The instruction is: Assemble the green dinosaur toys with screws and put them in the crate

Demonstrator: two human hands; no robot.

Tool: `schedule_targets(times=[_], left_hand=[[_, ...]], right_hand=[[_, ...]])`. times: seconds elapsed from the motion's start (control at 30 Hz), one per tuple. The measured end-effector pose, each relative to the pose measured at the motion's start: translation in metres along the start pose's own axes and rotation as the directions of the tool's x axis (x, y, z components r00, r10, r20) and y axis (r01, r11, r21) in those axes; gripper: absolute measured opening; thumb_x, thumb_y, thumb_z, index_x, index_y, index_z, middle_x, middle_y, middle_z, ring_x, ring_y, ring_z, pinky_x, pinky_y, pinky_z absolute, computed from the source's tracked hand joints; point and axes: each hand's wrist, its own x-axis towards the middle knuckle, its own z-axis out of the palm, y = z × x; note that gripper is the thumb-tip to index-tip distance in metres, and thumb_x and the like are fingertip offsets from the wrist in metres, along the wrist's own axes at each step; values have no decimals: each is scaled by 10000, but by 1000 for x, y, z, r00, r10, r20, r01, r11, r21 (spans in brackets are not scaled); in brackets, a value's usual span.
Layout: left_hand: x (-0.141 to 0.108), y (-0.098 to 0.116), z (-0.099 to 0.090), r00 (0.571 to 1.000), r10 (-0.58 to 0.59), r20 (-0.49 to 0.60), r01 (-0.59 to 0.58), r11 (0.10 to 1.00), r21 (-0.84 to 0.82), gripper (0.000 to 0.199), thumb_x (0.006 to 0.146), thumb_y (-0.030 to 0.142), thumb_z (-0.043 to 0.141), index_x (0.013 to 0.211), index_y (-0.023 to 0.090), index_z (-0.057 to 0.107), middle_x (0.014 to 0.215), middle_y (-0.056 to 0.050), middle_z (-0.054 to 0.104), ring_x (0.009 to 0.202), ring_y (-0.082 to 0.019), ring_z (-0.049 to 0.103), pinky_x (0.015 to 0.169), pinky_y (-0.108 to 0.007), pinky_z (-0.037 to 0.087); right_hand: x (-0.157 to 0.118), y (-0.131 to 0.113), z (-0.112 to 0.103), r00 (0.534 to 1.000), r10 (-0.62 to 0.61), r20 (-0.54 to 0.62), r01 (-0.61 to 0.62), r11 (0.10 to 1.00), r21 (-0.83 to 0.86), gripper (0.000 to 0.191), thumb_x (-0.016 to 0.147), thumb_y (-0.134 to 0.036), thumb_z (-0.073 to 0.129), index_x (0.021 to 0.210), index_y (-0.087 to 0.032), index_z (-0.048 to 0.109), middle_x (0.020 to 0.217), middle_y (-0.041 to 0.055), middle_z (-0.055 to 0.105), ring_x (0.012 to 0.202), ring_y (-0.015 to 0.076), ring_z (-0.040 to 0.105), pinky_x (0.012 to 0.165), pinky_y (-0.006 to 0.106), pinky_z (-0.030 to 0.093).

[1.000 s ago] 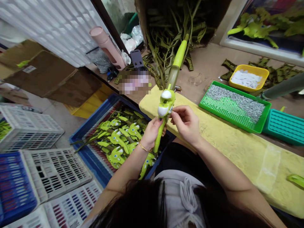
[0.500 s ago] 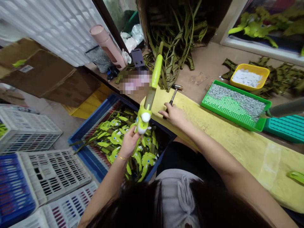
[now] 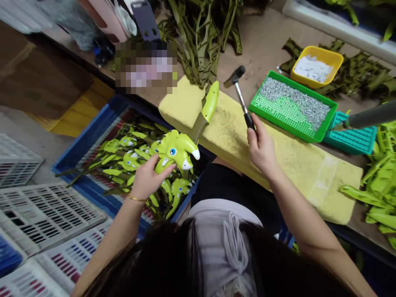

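My left hand (image 3: 150, 177) is closed on a lime-green plastic toy dinosaur head (image 3: 173, 152) with a blue eye and white horn tips. An olive piece with a lime-green end (image 3: 210, 103) extends behind the head, over the yellow pad's edge; whether the two are joined cannot be made out. The toy is above a blue crate (image 3: 71, 148) filled with similar green toys (image 3: 130, 159). In my right hand (image 3: 262, 146) is a small hammer (image 3: 243, 97), gripped by its black handle. Its dark head points away from me, above the yellow pad (image 3: 278, 165).
Beyond the pad lie a green tray (image 3: 269, 108) of small metal pins, a yellow bowl (image 3: 334, 68) of white pieces and a teal basket (image 3: 355, 138). Olive parts (image 3: 201, 45) are heaped at the back, lime parts (image 3: 380, 185) at right. White crates (image 3: 52, 210) stand at left.
My right hand has lifted the hammer off the pad and moved right. The toy in my left hand has turned, so its eye and horns now face up. The view has shifted.
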Motion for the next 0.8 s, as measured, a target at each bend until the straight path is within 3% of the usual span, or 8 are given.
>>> schedule_targets(times=[0.17,0.33,0.43,0.53,0.67,0.8], left_hand=[[-1,2,-4,994,31,109,-51,980,191,499,803,644,542,963,176,603,595,20,486,543,-151,476,604,-243,346],[5,4,-13,992,22,127,-50,973,226,444,815,609,573,938,183,580,562,51,434,525,-113,429,606,-205,319],[9,4,-15,991,31,133,-60,974,217,401,811,597,579,877,202,555,541,60,406,519,-112,412,612,-205,321],[12,0,-17,993,25,119,-46,983,177,395,788,604,588,896,224,557,526,67,413,501,-118,416,596,-210,327],[16,-4,-14,992,20,126,-35,992,118,432,768,607,589,961,221,597,519,57,446,462,-128,424,563,-232,325],[22,9,0,990,32,140,-35,999,20,509,774,641,557,1011,197,634,588,29,539,471,-135,444,567,-248,352]], right_hand=[[-53,-8,-6,986,-160,38,163,981,-108,450,949,-344,420,1371,-226,524,1263,87,649,1032,214,667,894,350,565],[-72,3,2,992,-107,70,119,970,-212,438,943,-317,429,1354,-230,553,997,84,733,807,199,687,771,342,590],[-58,1,-1,995,-97,16,99,983,-153,451,951,-337,421,1370,-214,534,1117,109,700,914,215,683,817,349,578],[-25,-1,4,993,-106,-54,104,994,-45,479,957,-368,407,1409,-231,482,1184,98,665,1032,230,656,868,350,558],[12,7,14,999,-51,-20,49,995,-90,462,919,-338,465,1365,-241,535,1015,80,718,869,228,670,823,398,562],[7,3,-2,997,-76,-21,72,988,-135,468,924,-332,472,1378,-224,520,1070,86,724,817,218,681,792,390,569]])
